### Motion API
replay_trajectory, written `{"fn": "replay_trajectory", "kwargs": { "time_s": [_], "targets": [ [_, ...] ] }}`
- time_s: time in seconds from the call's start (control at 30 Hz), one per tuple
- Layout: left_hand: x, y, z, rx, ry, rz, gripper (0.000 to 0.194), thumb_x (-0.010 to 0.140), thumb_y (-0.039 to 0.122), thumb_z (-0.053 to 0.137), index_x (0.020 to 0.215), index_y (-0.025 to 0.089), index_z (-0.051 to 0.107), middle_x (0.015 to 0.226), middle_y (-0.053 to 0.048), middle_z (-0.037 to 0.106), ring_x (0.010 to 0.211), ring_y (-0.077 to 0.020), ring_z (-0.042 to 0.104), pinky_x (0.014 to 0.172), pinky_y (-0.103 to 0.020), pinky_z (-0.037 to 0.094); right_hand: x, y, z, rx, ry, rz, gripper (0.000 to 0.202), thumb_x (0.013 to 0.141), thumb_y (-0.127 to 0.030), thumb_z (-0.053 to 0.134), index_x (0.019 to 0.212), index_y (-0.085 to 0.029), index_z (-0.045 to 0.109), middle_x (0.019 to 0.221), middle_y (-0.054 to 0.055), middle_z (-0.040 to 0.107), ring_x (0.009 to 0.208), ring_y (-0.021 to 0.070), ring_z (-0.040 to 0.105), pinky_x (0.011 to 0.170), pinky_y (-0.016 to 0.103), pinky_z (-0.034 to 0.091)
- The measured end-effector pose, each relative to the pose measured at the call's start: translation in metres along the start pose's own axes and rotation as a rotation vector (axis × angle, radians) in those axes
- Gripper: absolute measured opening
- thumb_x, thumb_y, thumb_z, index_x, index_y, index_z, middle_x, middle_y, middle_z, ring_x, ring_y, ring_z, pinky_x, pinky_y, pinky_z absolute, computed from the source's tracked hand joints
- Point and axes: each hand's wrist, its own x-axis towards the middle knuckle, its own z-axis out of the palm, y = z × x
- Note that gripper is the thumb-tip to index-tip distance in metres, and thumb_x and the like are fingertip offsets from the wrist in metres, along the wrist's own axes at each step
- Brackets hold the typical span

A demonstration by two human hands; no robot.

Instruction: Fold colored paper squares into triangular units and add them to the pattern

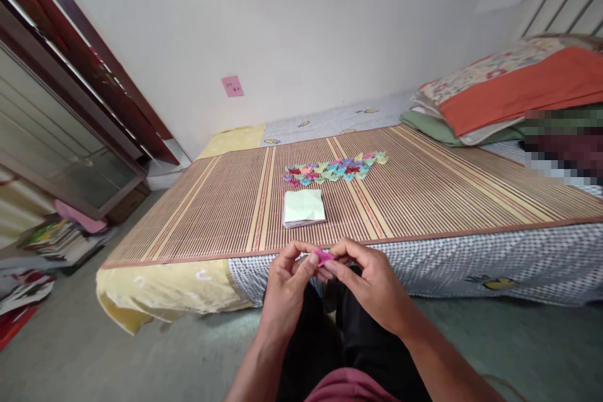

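Hands (288,279) pinching pink paper (323,257), wall note (232,86) illegible

Maroon top (351,387) and black trousers (370,342)

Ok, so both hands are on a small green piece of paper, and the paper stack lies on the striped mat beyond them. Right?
One fix: the piece of paper in the left and right hands is pink, per the head view. The paper stack does lie on the striped mat beyond them.
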Motion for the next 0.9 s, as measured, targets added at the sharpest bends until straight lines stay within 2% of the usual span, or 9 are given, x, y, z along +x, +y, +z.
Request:
{"fn": "replay_trajectory", "kwargs": {
  "time_s": [0.17,0.3,0.47,0.6,0.9],
  "targets": [
    [0.001,0.003,-0.001,-0.013,0.011,-0.027,0.019,0.087,0.032,0.080,0.088,0.016,0.070,0.072,-0.002,0.075,0.065,-0.0134,0.068,0.068,-0.023,0.053,0.000,-0.002,-0.007,-0.014,0.018,-0.019,0.010,0.098,-0.023,0.063,0.103,-0.022,0.071,0.091,0.001,0.075,0.082,0.0167,0.070,0.076,0.027,0.054],
    [0.000,0.005,0.002,0.051,0.006,-0.016,0.021,0.087,0.034,0.080,0.084,0.016,0.069,0.074,-0.003,0.073,0.066,-0.0141,0.068,0.063,-0.022,0.051,-0.002,-0.007,-0.009,-0.107,0.100,-0.127,0.011,0.099,-0.020,0.061,0.095,-0.022,0.070,0.090,0.001,0.072,0.083,0.0169,0.068,0.076,0.028,0.053],
    [-0.006,0.004,0.009,0.176,0.002,0.069,0.019,0.089,0.032,0.078,0.080,0.017,0.070,0.085,-0.002,0.065,0.068,-0.0121,0.063,0.062,-0.023,0.049,-0.003,-0.010,-0.003,-0.147,0.125,-0.227,0.014,0.099,-0.017,0.059,0.091,-0.021,0.069,0.089,0.003,0.068,0.086,0.0185,0.066,0.077,0.030,0.052],
    [-0.009,0.000,0.011,0.208,0.010,0.103,0.016,0.090,0.031,0.076,0.082,0.018,0.071,0.092,-0.002,0.062,0.069,-0.0126,0.061,0.064,-0.026,0.052,-0.004,-0.010,0.002,-0.172,0.143,-0.234,0.018,0.098,-0.014,0.059,0.082,-0.020,0.065,0.080,0.001,0.064,0.077,0.0173,0.064,0.072,0.029,0.050],
    [-0.013,-0.002,0.017,0.144,0.061,0.136,0.014,0.089,0.028,0.077,0.081,0.017,0.072,0.089,-0.002,0.063,0.067,-0.0104,0.060,0.058,-0.021,0.046,-0.005,-0.016,0.006,-0.177,0.210,-0.244,0.021,0.096,-0.011,0.056,0.079,-0.021,0.061,0.075,-0.001,0.062,0.069,0.0148,0.062,0.068,0.027,0.048]
  ]
}}
